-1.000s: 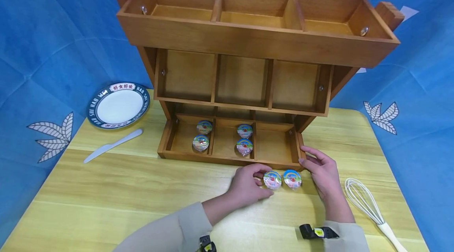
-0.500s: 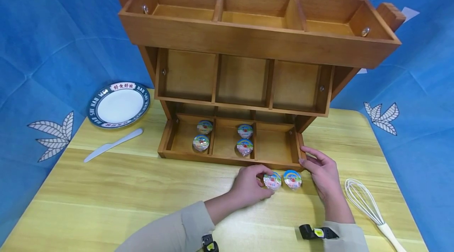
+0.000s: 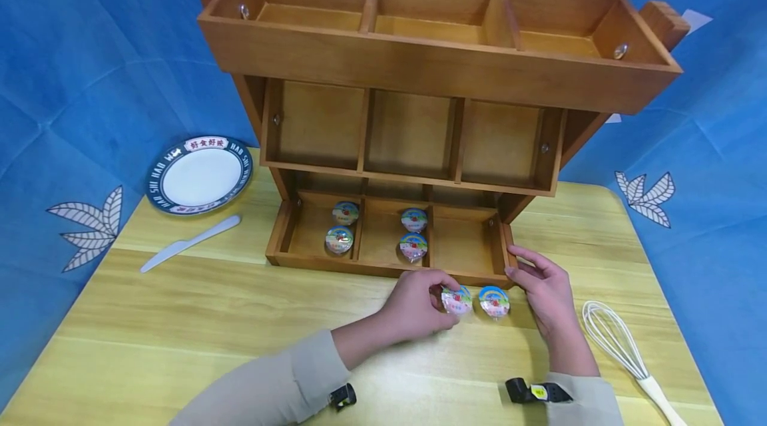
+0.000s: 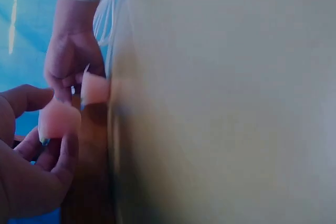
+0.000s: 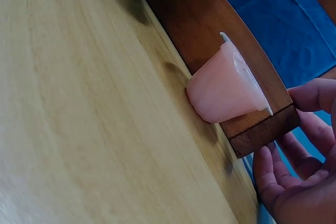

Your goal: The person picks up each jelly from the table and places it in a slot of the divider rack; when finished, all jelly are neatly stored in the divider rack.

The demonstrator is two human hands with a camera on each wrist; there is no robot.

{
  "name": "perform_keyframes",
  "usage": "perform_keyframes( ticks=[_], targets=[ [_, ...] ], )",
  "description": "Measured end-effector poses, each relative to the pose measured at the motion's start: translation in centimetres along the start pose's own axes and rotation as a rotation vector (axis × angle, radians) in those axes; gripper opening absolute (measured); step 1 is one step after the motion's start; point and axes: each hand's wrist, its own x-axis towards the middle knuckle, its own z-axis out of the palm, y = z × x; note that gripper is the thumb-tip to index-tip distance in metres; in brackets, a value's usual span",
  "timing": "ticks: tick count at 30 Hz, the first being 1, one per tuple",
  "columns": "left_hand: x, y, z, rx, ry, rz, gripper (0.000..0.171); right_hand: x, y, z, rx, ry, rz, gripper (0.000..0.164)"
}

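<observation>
My left hand (image 3: 416,306) pinches a pink jelly cup (image 4: 59,120) between thumb and fingers. In the right wrist view that cup's bottom is just above the tabletop. A second jelly cup (image 5: 226,85) stands upright on the table in front of the rack's right end. My right hand (image 3: 546,289) grips the lower right corner of the three-tier wooden rack (image 3: 443,70). In the bottom tier, two jelly cups (image 3: 339,239) sit in the left compartment and two jelly cups (image 3: 413,247) in the middle one. The right compartment's wooden floor is bare.
A plate (image 3: 200,176) with a dark patterned rim lies at the back left, with a white plastic knife (image 3: 190,243) before it. On the right lies a whisk (image 3: 629,356). The rack's overhanging top tier (image 3: 443,66) rises above the lower ones.
My left hand has closed on the near jelly cup and shifted it slightly left, lifting it off the table. The right hand keeps its place on the rack's corner.
</observation>
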Motion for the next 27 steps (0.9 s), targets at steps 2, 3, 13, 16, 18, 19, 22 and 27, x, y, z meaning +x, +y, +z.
perform_keyframes(
  ticks=[2, 3, 13, 16, 18, 19, 22, 27],
  targets=[
    [0.1, 0.6, -0.5, -0.013, -0.020, 0.004, 0.037, 0.0, 0.0, 0.0, 0.003, 0.002, -0.005, 0.046],
    [0.2, 0.8, -0.7, -0.018, -0.031, 0.006, 0.037, 0.0, 0.0, 0.0, 0.004, 0.003, -0.008, 0.046],
    [2.1, 2.2, -2.0, -0.052, -0.071, 0.073, 0.036, 0.0, 0.2, 0.0, 0.051, 0.000, -0.029, 0.044],
    [3.3, 2.3, -2.0, -0.092, -0.060, 0.076, 0.037, 0.0, 0.3, 0.0, 0.067, -0.011, -0.025, 0.044],
    [4.2, 2.3, -2.0, -0.103, -0.041, 0.076, 0.038, 0.0, 0.3, 0.0, 0.064, -0.017, -0.028, 0.044],
    [4.7, 2.4, -2.0, -0.100, -0.029, 0.074, 0.038, 0.1, 0.3, 0.0, 0.061, -0.019, -0.031, 0.044],
    [6.4, 2.3, -1.7, -0.076, 0.026, 0.065, 0.038, 0.1, 0.3, -0.1, 0.057, -0.018, -0.032, 0.045],
    [8.7, 2.0, -0.7, -0.034, 0.109, 0.036, 0.040, 0.1, 0.2, -0.1, 0.038, -0.015, -0.025, 0.045]
  ],
)
